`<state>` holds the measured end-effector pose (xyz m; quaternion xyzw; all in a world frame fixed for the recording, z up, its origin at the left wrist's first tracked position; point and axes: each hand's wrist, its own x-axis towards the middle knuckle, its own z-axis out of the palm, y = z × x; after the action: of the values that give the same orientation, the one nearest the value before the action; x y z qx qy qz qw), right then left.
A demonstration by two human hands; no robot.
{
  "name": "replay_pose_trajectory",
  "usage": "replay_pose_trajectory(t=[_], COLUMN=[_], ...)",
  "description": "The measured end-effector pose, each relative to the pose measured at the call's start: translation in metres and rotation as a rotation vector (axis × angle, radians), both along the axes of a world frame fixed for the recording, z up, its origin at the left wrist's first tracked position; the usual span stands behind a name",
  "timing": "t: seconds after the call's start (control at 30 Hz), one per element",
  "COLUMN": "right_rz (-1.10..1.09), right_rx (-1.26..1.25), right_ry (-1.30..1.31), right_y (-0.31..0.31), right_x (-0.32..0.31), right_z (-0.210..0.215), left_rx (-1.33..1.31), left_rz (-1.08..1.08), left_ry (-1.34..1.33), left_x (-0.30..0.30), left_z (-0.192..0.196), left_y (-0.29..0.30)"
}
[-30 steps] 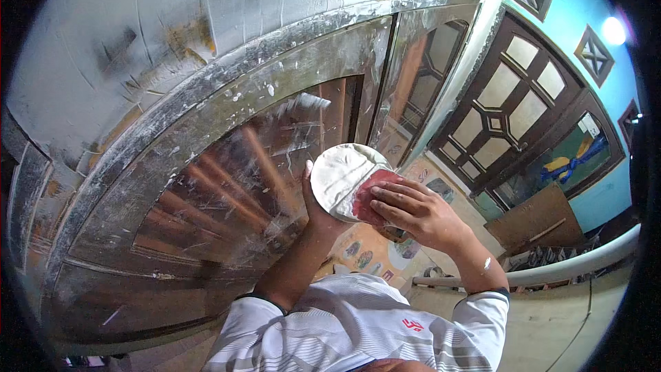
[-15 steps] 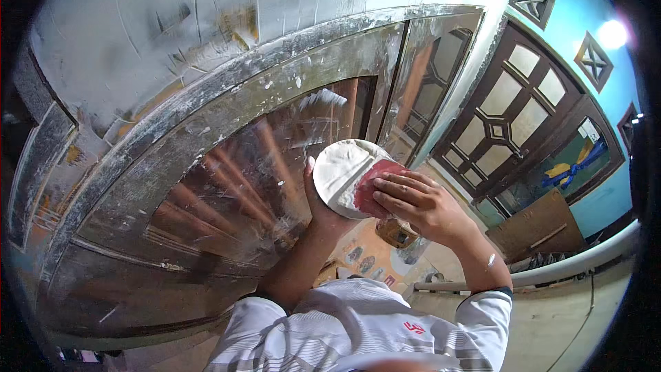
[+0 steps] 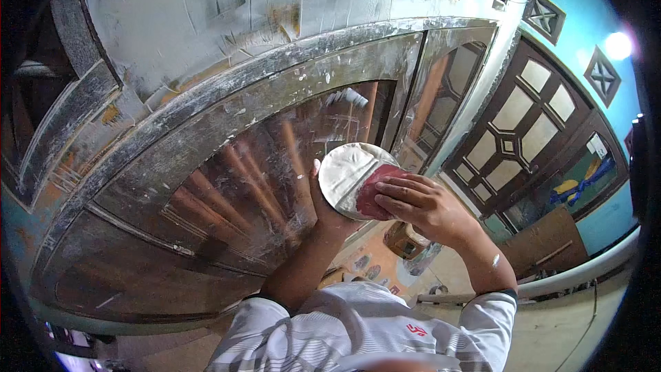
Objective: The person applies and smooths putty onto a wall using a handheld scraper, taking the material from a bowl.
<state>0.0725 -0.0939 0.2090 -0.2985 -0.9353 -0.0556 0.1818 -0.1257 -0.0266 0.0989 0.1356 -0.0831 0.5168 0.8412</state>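
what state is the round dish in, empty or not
Not empty: white paste shows across the round dish beside the red scraper; how deep, cannot tell.

Forearms (image 3: 306, 262) converge, left grip (image 3: 330, 212) cupped, right grip (image 3: 423, 207) palm-down, fingers (image 3: 401, 196) stretched leftward.

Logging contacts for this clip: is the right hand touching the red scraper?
Touching: the head view shows the right hand with its fingers laid across the red scraper, covering part of it.
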Motion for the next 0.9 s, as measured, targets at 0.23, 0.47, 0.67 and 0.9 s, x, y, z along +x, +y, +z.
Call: replay_pose_trajectory(t=[0.23, 0.47, 0.67, 0.9], right_rz=[0.092, 0.267, 0.342, 0.43], right_rx=[-0.111, -0.659, -1.052, -1.175], right_ry=[0.184, 1.1, 1.603, 1.65], right_y=[0.0, 0.035, 0.042, 0.051], right_x=[-0.002, 0.012, -0.029, -0.054], right_z=[0.012, -0.015, 0.01, 0.03], left_rx=[0.024, -0.001, -0.116, -0.059], left_rz=[0.073, 0.081, 0.191, 0.153], left_ry=[0.001, 0.115, 0.311, 0.141], left_x=[-0.011, -0.019, -0.036, -0.042], left_z=[0.004, 0.018, 0.049, 0.02], left_y=[-0.014, -0.024, -0.048, -0.036])
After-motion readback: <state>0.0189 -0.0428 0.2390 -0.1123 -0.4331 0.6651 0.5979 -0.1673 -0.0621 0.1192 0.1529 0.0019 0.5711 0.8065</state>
